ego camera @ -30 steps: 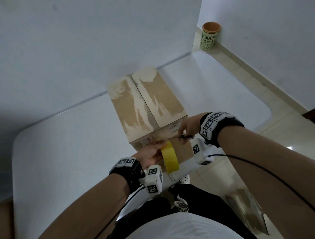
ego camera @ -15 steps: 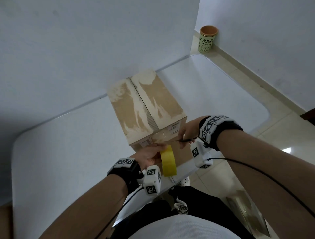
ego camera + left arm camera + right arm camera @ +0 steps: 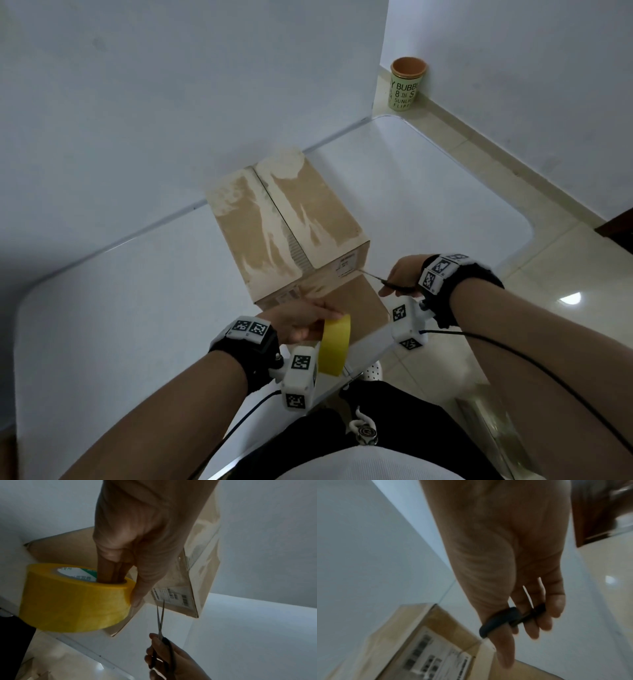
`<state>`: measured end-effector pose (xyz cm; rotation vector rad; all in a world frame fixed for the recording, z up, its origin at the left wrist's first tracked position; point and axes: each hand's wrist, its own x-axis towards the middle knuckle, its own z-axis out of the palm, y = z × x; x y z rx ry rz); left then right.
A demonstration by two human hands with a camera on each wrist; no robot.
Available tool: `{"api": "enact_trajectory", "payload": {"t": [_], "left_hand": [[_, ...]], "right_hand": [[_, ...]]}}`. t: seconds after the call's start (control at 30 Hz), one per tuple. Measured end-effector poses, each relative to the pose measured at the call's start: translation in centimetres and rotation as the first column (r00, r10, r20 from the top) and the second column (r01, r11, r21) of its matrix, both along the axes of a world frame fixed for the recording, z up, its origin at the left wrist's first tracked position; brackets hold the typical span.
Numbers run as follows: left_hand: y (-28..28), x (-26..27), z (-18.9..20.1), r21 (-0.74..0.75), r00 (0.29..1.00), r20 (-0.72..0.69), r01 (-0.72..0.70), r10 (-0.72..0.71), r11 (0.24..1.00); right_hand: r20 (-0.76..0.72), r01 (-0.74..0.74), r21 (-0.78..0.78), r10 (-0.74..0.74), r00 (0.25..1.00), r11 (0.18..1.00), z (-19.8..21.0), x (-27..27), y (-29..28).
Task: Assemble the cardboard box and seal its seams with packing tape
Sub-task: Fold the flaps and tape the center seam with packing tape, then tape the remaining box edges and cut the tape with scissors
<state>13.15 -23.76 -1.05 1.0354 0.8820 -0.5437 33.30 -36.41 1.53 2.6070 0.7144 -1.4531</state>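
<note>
From my remote seat, the cardboard box [image 3: 291, 233] sits mid-frame on the white desk [image 3: 102, 308], its near face hanging toward the desk edge. My left hand [image 3: 301, 322] has fingers hooked through the core of the yellow tape roll [image 3: 334, 344], thumb pinching its outer rim, low centre of the head view; I judge that keeps the pulled strip taut against the box's near face. My right hand [image 3: 402, 277], at right of centre, has thumb and fingers threaded through the black loops of the scissors [image 3: 160, 620], blades nearly together and pointing at the labelled corner, placed, I'd say, for cutting the strip. The top seam looks untaped. A paper cup [image 3: 406, 84] stands on the floor, upper right.
</note>
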Motion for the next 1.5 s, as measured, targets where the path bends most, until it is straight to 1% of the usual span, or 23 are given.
{"api": "enact_trajectory", "payload": {"t": [0.13, 0.23, 0.33, 0.37, 0.47, 0.53, 0.6, 0.67, 0.73, 0.8, 0.83, 0.87, 0.9, 0.93, 0.97, 1.0, 1.03, 1.13, 1.23, 1.33, 1.37, 1.43, 1.5], "left_hand": [[0.6, 1.3, 0.9, 0.071, 0.994, 0.016, 0.105, -0.107, 0.992], [0.7, 2.3, 1.8, 0.108, 0.982, 0.017, 0.186, -0.189, 0.977], [0.5, 3.5, 2.4, 0.144, 0.966, 0.014, 0.254, -0.258, 0.957], [0.4, 3.8, 2.5, 0.145, 0.964, 0.012, 0.263, -0.267, 0.954], [-0.1, 4.8, 2.9, 0.128, 0.958, 0.013, 0.283, -0.287, 0.951], [-0.4, 5.4, 3.1, 0.112, 0.956, 0.019, 0.287, -0.291, 0.951], [-0.7, 6.1, 3.5, 0.098, 0.956, 0.027, 0.289, -0.292, 0.952], [-0.8, 6.8, 3.9, 0.099, 0.956, 0.032, 0.287, -0.291, 0.953], [-0.8, 7.4, 4.5, 0.099, 0.958, 0.043, 0.280, -0.285, 0.955], [-0.6, 7.9, 5.0, 0.099, 0.958, 0.058, 0.276, -0.282, 0.956], [-0.6, 8.2, 5.2, 0.096, 0.960, 0.066, 0.267, -0.273, 0.959], [-0.5, 8.6, 5.4, 0.089, 0.964, 0.074, 0.250, -0.257, 0.964], [-0.5, 9.0, 5.7, 0.083, 0.969, 0.085, 0.224, -0.231, 0.971], [-0.6, 9.5, 5.9, 0.078, 0.976, 0.099, 0.187, -0.194, 0.979], [-0.8, 10.0, 6.0, 0.075, 0.982, 0.114, 0.140, -0.148, 0.987], [-1.1, 10.6, 6.2, 0.071, 0.986, 0.133, 0.090, -0.099, 0.993], [-1.4, 11.1, 6.3, 0.066, 0.987, 0.154, 0.041, -0.051, 0.997], [-2.6, 12.8, 6.6, 0.031, 0.977, 0.199, -0.079, 0.071, 0.996], [-3.3, 14.0, 7.1, 0.020, 0.968, 0.213, -0.143, 0.135, 0.990], [-3.6, 15.0, 7.5, 0.034, 0.972, 0.210, -0.117, 0.107, 0.993], [-3.5, 15.2, 7.6, 0.057, 0.978, 0.198, -0.075, 0.062, 0.996], [-3.5, 15.5, 7.9, 0.134, 0.984, 0.156, 0.071, -0.091, 0.989], [-3.5, 15.5, 8.4, 0.206, 0.964, 0.111, 0.217, -0.243, 0.954]], "right_hand": [[0.055, 0.189, 0.049, -0.192, 0.980, 0.981, -2.2, 0.6, -1.5], [0.085, 0.225, 0.062, -0.230, 0.970, 0.972, -3.5, 1.1, -2.1], [-0.018, 0.427, 0.180, -0.431, 0.902, 0.886, -4.1, 1.9, -2.5], [-0.015, 0.442, 0.180, -0.447, 0.895, 0.879, -4.2, 2.1, -2.4], [0.079, 0.393, 0.178, -0.411, 0.908, 0.902, -4.9, 2.5, -1.8], [0.147, 0.323, 0.119, -0.339, 0.929, 0.939, -5.0, 2.4, -1.5], [0.226, 0.202, 0.016, -0.200, 0.953, 0.979, -4.9, 2.4, -1.6], [0.262, 0.111, -0.064, -0.091, 0.961, 0.992, -4.7, 2.8, -1.7], [0.247, 0.071, -0.019, -0.064, 0.967, 0.997, -4.3, 3.1, -1.8], [0.188, 0.074, 0.055, -0.083, 0.979, 0.996, -4.0, 3.8, -2.2], [0.154, 0.123, 0.121, -0.141, 0.978, 0.985, -3.6, 4.3, -2.4], [0.068, 0.240, 0.205, -0.259, 0.964, 0.949, -3.4, 4.8, -2.7], [-0.092, 0.425, 0.304, -0.418, 0.904, 0.852, -3.2, 5.1, -2.9], [-0.275, 0.594, 0.343, -0.526, 0.805, 0.728, -2.8, 5.1, -3.2], [-0.436, 0.714, 0.318, -0.572, 0.695, 0.624, -1.9, 5.0, -3.3], [-0.547, 0.778, 0.280, -0.572, 0.610, 0.562, -1.1, 5.0, -3.4], [-0.626, 0.800, 0.255, -0.538, 0.565, 0.543, -0.3, 4.9, -3.5], [-0.781, 0.802, 0.243, -0.380, 0.495, 0.545, 1.0, 5.4, -3.9], [-0.806, 0.800, 0.282, -0.321, 0.497, 0.529, 1.6, 5.6, -4.6], [-0.744, 0.772, 0.398, -0.317, 0.588, 0.496, 1.9, 6.2, -5.1], [-0.729, 0.780, 0.407, -0.344, 0.591, 0.476, 2.0, 6.3, -5.2], [-0.664, 0.772, 0.434, -0.415, 0.622, 0.464, 2.2, 6.4, -5.1], [-0.536, 0.705, 0.499, -0.460, 0.708, 0.503, 1.9, 6.7, -4.5]]}}
